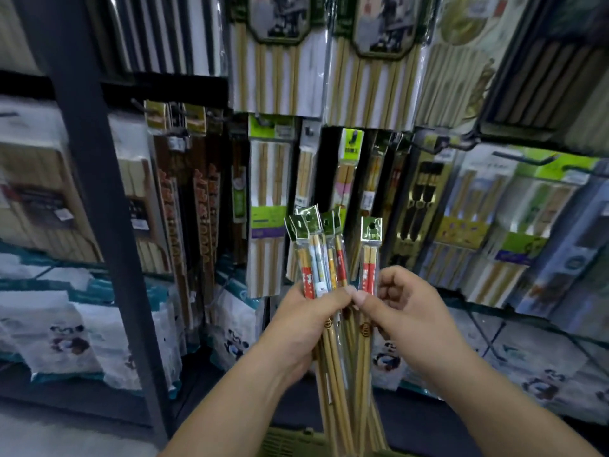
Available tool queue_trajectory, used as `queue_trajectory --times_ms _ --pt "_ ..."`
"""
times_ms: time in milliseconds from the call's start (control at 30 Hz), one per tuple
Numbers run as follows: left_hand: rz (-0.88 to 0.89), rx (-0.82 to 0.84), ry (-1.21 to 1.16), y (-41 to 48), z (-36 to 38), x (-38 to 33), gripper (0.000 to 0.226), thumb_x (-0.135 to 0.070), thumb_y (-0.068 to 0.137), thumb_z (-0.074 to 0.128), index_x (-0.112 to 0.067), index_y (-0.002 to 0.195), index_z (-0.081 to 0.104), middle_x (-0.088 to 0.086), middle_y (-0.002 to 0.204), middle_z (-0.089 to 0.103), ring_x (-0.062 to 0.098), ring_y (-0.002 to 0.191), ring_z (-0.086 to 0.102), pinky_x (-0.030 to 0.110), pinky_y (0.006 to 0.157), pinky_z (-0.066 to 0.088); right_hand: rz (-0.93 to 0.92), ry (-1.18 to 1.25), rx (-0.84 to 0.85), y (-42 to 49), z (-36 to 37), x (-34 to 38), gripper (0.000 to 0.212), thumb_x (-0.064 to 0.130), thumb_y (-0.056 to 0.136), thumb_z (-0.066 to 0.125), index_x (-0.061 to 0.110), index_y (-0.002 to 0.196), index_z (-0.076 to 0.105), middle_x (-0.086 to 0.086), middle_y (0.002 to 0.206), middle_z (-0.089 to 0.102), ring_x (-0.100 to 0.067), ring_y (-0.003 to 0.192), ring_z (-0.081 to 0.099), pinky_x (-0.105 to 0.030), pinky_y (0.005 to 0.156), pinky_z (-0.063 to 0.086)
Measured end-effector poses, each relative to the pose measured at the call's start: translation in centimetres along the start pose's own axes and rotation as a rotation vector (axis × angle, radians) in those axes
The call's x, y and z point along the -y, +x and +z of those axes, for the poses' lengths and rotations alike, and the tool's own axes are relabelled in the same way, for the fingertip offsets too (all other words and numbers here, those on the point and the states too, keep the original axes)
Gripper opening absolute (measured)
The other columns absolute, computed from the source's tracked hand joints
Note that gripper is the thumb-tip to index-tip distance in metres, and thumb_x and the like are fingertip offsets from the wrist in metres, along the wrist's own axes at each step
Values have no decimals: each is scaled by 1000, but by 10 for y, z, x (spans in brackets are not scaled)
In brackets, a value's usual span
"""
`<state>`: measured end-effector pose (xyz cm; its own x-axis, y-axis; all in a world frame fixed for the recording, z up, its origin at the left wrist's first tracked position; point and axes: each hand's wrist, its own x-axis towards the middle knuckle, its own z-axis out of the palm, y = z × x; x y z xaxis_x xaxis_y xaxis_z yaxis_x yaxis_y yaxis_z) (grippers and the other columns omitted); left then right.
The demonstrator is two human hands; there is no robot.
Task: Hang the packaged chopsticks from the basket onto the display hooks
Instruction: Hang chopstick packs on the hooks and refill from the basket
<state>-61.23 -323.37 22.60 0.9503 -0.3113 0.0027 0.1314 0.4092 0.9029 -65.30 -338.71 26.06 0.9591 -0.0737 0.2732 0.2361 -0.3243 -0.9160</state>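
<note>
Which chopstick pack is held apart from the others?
The single pack that the right hand pinches. It stands alone, to the right of the bunch gripped by the left hand.

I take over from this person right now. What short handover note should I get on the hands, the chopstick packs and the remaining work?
Left hand: grips a fanned bundle of packs.
Right hand: pinches a single pack, apart from the bundle.
Basket: at the bottom edge, below the hands; contents hidden.
Done: these packs are out of the basket; none is on a hook.
Left: hang the single pack on a display hook, then the rest one by one.
</note>
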Motion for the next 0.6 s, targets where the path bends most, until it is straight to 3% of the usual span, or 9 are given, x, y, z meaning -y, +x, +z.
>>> queue_trajectory --times_ms 167,300,467,600 --pt "34 63 54 4 -1 -8 47 -15 71 86 -10 114 69 13 94 78 28 86 77 36 72 61 28 -15 -52 11 -8 13 24 35 93 70 22 73 65 1 61 58 -10 55 55 -23 53 49" --pt "90 91 76 7 1 -12 27 -11 72 85 -19 97 78 12 92 79 24 84 77 31 70 61 23 -28 -42 15 -7 21 25 29 93 72 9 80 65 -1 59 59 -7 49 56 -21 49 48" --pt "112 74 137 9 3 -15 24 -14 71 86 -27 91 79 8 90 80 22 83 78 27 68 60 -7 -35 -44 21 -8 28 11 27 92 73 19 92 66 6 64 61 -7 53 58 -23 50 53" --pt "88 17 132 11 4 -14 39 -16 68 88 -15 104 72 13 93 79 28 84 78 32 68 61 -59 -5 -92 29 -11 32 10 28 93 72 23 99 65 -3 76 66 -9 59 63 -23 51 54"
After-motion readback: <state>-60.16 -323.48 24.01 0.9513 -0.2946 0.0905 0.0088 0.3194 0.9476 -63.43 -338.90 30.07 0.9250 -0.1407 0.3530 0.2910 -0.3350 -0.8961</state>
